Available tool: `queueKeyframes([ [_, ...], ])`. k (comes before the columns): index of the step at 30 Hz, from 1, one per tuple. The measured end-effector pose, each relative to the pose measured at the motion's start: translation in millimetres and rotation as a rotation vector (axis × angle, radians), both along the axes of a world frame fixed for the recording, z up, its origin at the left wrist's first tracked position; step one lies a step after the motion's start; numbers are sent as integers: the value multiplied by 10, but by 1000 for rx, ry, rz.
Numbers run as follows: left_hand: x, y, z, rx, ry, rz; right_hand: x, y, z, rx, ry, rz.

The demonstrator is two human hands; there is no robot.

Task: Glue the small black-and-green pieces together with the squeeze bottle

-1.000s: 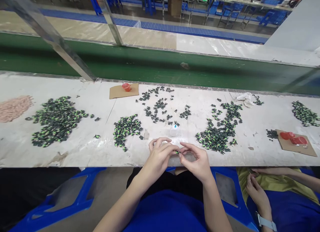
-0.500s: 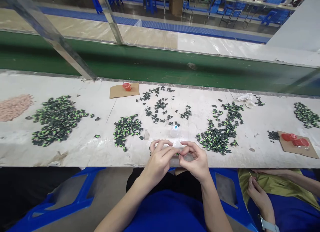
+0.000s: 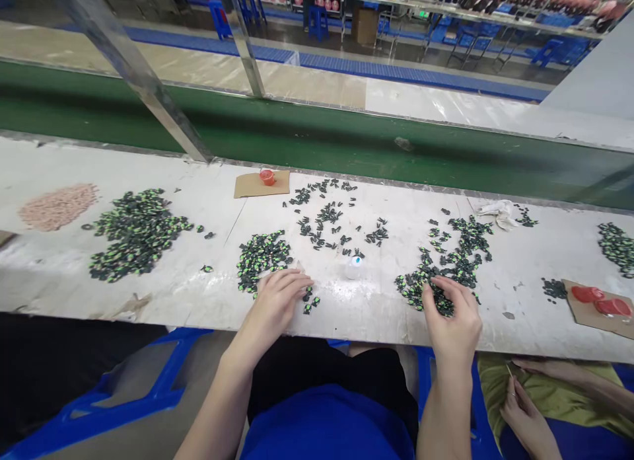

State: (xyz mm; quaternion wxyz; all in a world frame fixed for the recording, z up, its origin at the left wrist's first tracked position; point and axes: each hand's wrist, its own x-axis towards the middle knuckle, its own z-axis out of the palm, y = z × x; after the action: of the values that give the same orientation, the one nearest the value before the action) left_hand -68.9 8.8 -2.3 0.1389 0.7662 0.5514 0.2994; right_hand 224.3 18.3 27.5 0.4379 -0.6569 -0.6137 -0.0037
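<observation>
My left hand (image 3: 281, 297) lies low over the table beside the left pile of small black-and-green parts (image 3: 264, 252), fingers stretched out to the right. A few loose parts (image 3: 311, 305) lie just by its fingertips; its thumb is mostly hidden. My right hand (image 3: 454, 314) reaches to the front edge of the right pile of black-and-green parts (image 3: 421, 278), thumb and forefinger slightly apart. No held part shows in either hand. Between the hands, farther back, stands a small clear bottle (image 3: 354, 268) with a blue dot on top.
Small black pieces (image 3: 327, 213) lie scattered behind the bottle. A red cup (image 3: 267, 176) sits on cardboard (image 3: 242, 188) at the back. A larger parts pile (image 3: 133, 232) and pinkish pieces (image 3: 58, 207) lie left. A co-worker's hands (image 3: 528, 407) and red cups (image 3: 587, 294) are right.
My hands have moved apart from their pinch in the middle, the left to the left pile and the right to the right pile. Several loose parts now show by my left fingertips.
</observation>
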Motion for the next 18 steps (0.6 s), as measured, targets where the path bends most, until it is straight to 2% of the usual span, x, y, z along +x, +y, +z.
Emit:
queueKeyframes([
  [1, -29, 12, -9, -4, 12, 8, -35, 25, -22, 28, -43, 7],
  [3, -31, 25, -18, -19, 11, -7, -170, 72, -94, 25, -96, 108],
  [6, 28, 36, -27, -50, 14, -29, -449, 145, -244, -66, -102, 291],
  [10, 39, 72, -61, -43, 101, -49, -729, 256, -377, -156, -26, 367],
  [14, -31, 123, -104, -7, 117, -88, -806, 291, -350, -201, 211, 437],
  [18, -28, 161, -127, 18, 86, -83, -757, 195, -306, -276, 645, 423],
])
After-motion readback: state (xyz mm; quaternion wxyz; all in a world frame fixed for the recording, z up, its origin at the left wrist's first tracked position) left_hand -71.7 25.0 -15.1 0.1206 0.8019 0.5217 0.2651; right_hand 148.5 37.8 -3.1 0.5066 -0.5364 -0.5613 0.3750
